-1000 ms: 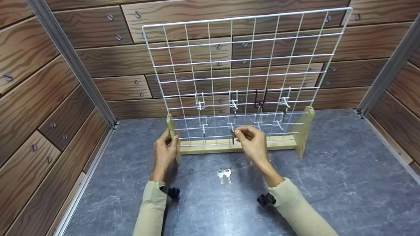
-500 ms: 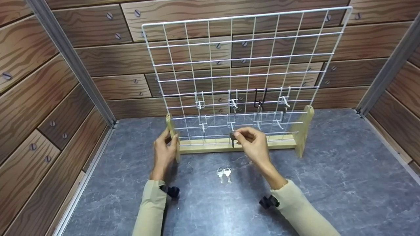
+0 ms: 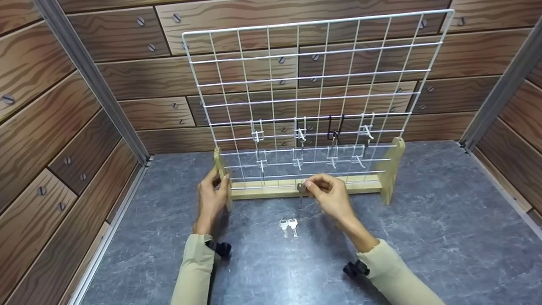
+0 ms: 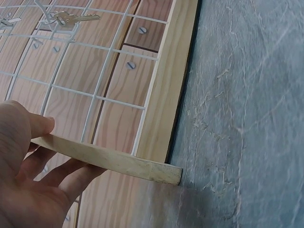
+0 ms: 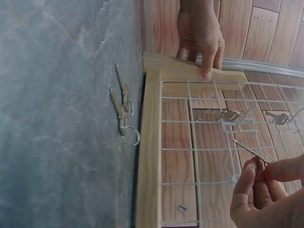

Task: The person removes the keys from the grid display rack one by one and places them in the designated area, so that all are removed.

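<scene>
My left hand [image 3: 213,195] grips the left wooden end piece [image 4: 109,160] of a white wire grid rack [image 3: 298,78], thumb on one side and fingers on the other. Between the thumb and fingertips of my right hand [image 3: 331,195] is a key [image 5: 247,149] with a small ring. This key hangs in front of the wooden base bar [image 3: 266,194], just below a white hook [image 3: 298,162] in the lower row. On the tabletop before the rack lie two silver keys [image 3: 289,227], each with a ring in the right wrist view.
Several white hooks and one black hook [image 3: 335,128] sit on the grid in two rows, and keys hang from some. The right wooden end piece [image 3: 393,171] stands on the grey marbled tabletop [image 3: 440,220]. Wood-patterned walls [image 3: 148,80] enclose the back and sides.
My right hand has drawn the key down and toward me, away from the lower white hook. My left hand keeps its grip on the end piece.
</scene>
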Demonstrator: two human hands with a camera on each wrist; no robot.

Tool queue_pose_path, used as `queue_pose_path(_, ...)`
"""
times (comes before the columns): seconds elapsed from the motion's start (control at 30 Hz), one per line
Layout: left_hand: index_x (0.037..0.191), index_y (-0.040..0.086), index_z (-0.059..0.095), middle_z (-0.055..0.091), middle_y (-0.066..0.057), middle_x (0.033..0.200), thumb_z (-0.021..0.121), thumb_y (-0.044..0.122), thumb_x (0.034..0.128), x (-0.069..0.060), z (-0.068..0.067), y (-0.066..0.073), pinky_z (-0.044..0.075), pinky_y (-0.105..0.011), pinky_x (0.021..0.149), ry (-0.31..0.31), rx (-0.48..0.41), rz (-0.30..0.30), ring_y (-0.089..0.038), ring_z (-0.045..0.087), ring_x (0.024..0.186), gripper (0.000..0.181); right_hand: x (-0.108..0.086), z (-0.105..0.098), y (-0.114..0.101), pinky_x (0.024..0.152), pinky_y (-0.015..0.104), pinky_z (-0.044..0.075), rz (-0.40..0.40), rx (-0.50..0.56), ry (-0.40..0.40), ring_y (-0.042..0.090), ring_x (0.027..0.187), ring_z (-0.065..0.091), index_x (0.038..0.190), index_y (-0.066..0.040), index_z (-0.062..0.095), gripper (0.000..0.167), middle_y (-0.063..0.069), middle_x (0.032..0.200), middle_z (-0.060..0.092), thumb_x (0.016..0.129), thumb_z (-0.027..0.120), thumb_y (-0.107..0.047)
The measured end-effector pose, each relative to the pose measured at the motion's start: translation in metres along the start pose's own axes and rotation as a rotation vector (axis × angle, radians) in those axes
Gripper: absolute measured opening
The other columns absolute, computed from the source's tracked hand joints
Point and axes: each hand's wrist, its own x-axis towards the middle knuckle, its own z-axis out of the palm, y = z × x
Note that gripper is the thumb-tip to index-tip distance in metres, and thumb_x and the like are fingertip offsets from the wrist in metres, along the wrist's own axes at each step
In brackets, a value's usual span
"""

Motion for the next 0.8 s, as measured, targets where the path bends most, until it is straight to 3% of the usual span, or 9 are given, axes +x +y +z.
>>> queue_pose_path(0.2, 0.132, -0.006, 0.069, 0.077, -0.028, 0.111, 0.071, -0.002, 0.0983, 0.0, -0.001, -0.001, 0.063, -0.058, 0.095, -0.002, 0.006, 0.001, -0.048, 0.075, 0.106, 0.034, 0.0, -0.009, 0.008, 0.071, 0.025, 0.064, 0.075, 0.004, -0.063, 0.021, 0.08, 0.072, 0.105, 0.008, 0.074, 0.01, 0.014, 0.095, 0.078, 0.096, 0.072, 0.004)
queue_pose_path(0.43, 0.13, -0.005, 0.07, 0.078, -0.027, 0.11, 0.071, -0.001, 0.0981, 0.001, -0.002, 0.0, 0.064, -0.054, 0.095, 0.003, 0.01, 0.006, -0.046, 0.076, 0.105, 0.032, 0.004, -0.017, 0.015, 0.061, 0.021, 0.058, 0.132, -0.037, -0.166, 0.019, 0.077, 0.07, 0.106, 0.004, 0.075, 0.01, 0.007, 0.09, 0.079, 0.097, 0.073, -0.001)
queue_pose_path(0.67, 0.13, -0.005, 0.07, 0.078, -0.027, 0.112, 0.072, 0.0, 0.0984, 0.002, -0.002, 0.001, 0.064, -0.054, 0.095, -0.003, 0.004, -0.011, -0.046, 0.076, 0.106, 0.032, 0.008, -0.022, 0.025, 0.076, 0.031, 0.065, 0.16, -0.039, -0.259, 0.022, 0.082, 0.073, 0.108, 0.006, 0.073, 0.013, 0.005, 0.089, 0.078, 0.096, 0.073, 0.0)
queue_pose_path(0.8, 0.13, -0.005, 0.071, 0.077, -0.028, 0.112, 0.072, 0.0, 0.0986, 0.003, -0.002, -0.001, 0.064, -0.055, 0.095, -0.001, 0.007, 0.001, -0.047, 0.076, 0.106, 0.032, 0.01, -0.025, 0.028, 0.076, 0.031, 0.066, 0.156, -0.045, -0.304, 0.018, 0.08, 0.072, 0.109, 0.011, 0.071, 0.017, 0.005, 0.089, 0.078, 0.095, 0.073, 0.001)
